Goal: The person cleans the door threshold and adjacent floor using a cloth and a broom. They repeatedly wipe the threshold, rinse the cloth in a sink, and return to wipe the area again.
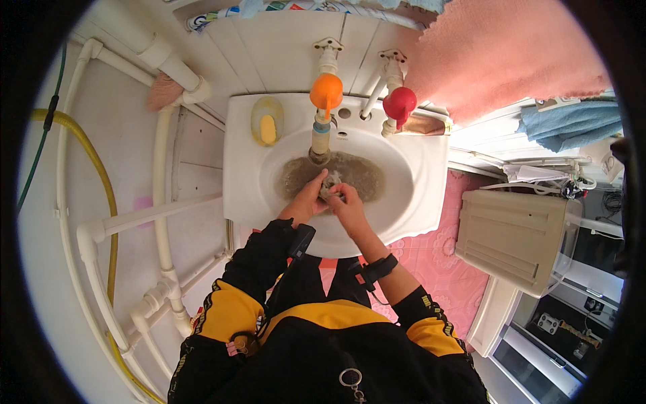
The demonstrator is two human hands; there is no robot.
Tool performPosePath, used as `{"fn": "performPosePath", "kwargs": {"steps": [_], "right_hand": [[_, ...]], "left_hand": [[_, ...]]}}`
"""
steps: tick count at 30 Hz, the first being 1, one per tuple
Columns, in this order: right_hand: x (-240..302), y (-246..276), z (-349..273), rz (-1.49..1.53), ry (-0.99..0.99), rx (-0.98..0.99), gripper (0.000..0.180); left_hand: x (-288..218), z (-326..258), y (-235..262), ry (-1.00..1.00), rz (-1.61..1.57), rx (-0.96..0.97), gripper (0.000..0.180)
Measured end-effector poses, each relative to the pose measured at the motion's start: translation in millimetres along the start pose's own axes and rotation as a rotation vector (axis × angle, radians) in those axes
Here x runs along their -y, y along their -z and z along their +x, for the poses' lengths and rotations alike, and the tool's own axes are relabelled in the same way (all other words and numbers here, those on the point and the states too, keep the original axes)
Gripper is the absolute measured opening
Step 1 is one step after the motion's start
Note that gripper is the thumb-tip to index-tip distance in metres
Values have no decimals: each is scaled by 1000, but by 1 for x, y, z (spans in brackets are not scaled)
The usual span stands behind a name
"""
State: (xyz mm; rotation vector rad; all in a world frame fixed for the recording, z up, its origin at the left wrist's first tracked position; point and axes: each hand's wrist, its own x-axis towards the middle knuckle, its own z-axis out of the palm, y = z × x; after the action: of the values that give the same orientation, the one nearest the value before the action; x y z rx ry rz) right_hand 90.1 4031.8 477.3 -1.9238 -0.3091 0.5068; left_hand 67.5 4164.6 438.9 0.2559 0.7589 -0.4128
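Both my hands are low over the white washbasin (428, 151), just below the tap spout (319, 145). Between them is a small, wet-looking greyish-white clump (331, 182), whose kind I cannot make out. My left hand (306, 203) cups it from the left with its fingers curled. From the right, the bent fingers of my right hand (347, 204) pinch at it. Cloudy grey-brown water (367, 176) lies in the bowl behind and around my hands. Above the spout sits an orange tap handle (326, 91).
A yellow soap bar (268, 129) lies in a dish on the basin's left corner. To the right is a red-handled valve (400, 104). A pink towel (501, 57) hangs at the back right, and white pipes (163, 155) run along the left. A cream appliance (515, 236) stands at the right.
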Motion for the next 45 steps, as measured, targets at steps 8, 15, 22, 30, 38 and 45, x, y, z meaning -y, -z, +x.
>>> {"fn": "performPosePath", "kwargs": {"steps": [8,15,22,30,38,45], "right_hand": [[0,-9,35,-332,-191,-144,35],[-56,46,56,-364,-161,-332,32],[-26,2,14,222,-339,121,36],[30,-21,-8,-156,-71,-200,19],[-32,24,46,-265,-97,-418,21],[-43,10,29,34,-520,-97,37]], "left_hand": [[23,-1,-14,-213,126,-189,28],[5,-19,10,-237,284,-309,48],[6,-3,-4,21,61,-373,47],[17,-4,1,-84,95,-14,34],[18,-24,-4,-194,231,-139,46],[6,-9,9,52,138,-428,56]]}}
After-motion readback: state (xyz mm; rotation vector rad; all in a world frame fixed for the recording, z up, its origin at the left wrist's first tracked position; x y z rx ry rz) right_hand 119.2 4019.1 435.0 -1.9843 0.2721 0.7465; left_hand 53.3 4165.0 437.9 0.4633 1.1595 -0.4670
